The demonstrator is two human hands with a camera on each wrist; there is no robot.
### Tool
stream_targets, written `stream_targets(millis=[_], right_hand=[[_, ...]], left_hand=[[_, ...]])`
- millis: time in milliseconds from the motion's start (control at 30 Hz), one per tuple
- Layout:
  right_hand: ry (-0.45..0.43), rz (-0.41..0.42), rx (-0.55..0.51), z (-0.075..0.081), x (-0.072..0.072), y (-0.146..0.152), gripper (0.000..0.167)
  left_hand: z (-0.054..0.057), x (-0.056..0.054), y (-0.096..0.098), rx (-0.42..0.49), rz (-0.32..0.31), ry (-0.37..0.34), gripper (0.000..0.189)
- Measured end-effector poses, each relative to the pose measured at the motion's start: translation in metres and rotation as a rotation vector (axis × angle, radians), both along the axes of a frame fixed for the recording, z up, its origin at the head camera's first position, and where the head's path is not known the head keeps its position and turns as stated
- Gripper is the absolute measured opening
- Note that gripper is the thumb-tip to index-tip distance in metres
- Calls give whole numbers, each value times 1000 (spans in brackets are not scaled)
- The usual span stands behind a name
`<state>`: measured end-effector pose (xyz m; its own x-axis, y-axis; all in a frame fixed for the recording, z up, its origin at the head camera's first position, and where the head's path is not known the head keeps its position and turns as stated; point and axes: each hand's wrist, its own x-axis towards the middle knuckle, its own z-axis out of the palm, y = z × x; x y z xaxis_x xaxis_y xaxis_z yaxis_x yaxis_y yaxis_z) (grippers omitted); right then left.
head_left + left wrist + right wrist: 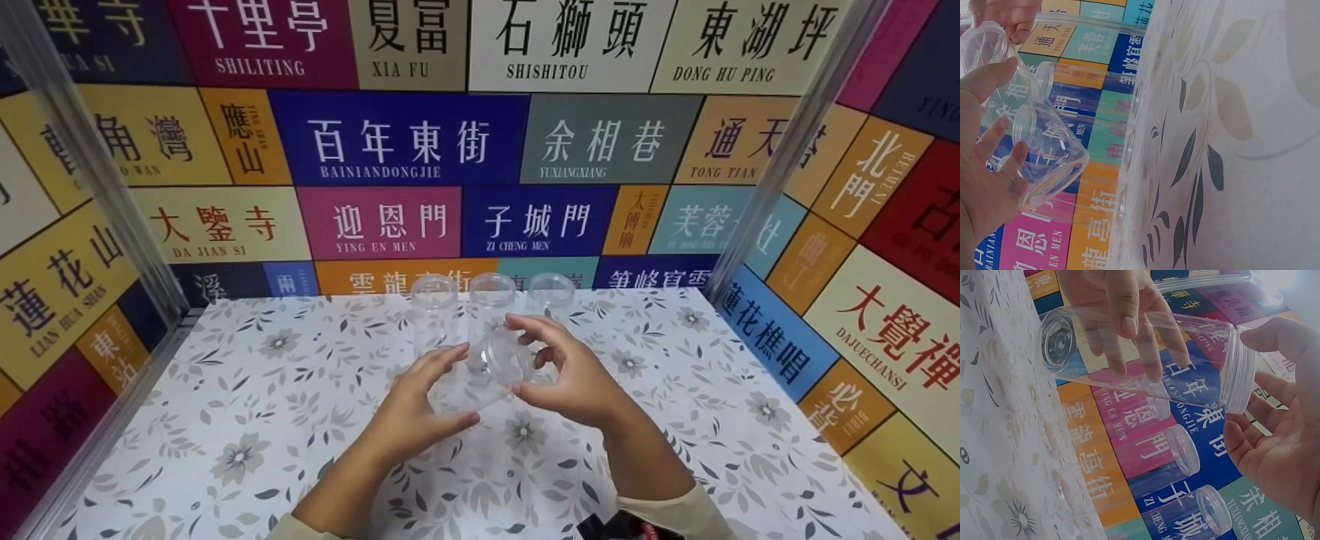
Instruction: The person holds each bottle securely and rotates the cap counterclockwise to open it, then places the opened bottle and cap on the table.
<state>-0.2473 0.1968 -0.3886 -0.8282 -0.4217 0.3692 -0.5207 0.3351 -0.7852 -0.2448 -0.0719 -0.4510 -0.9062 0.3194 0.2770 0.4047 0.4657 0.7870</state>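
A clear plastic jar (pixel 1202 365) with a clear screw lid (pixel 1241 374) is held tilted above the table, between both hands. My left hand (pixel 412 409) holds the jar body, thumb on one side and fingers on the other. At the lidded end, my right hand (pixel 577 375) grips the lid's rim between thumb and fingers. Through the jar's wall no contents show. In the left wrist view, the jar's base (pixel 1055 183) points down toward the table.
Three similar clear lidded jars (pixel 492 292) stand upright in a row behind the hands. A white cloth with a leaf and flower print (pixel 285 420) covers the table. Colourful panels with lettering (pixel 397 139) wall the back and sides. A black object (pixel 619 526) shows by the right sleeve.
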Motion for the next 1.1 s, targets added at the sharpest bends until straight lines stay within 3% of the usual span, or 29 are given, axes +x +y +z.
stream_targets(millis=[533,1100], right_hand=[[-26,-30,25,2,1,1,83],[-74,-177,128,-1,-3,-2,75]], left_hand=[[-2,-1,1,15,-19,-13,91],[-1,0,1,-1,-10,-18,91]])
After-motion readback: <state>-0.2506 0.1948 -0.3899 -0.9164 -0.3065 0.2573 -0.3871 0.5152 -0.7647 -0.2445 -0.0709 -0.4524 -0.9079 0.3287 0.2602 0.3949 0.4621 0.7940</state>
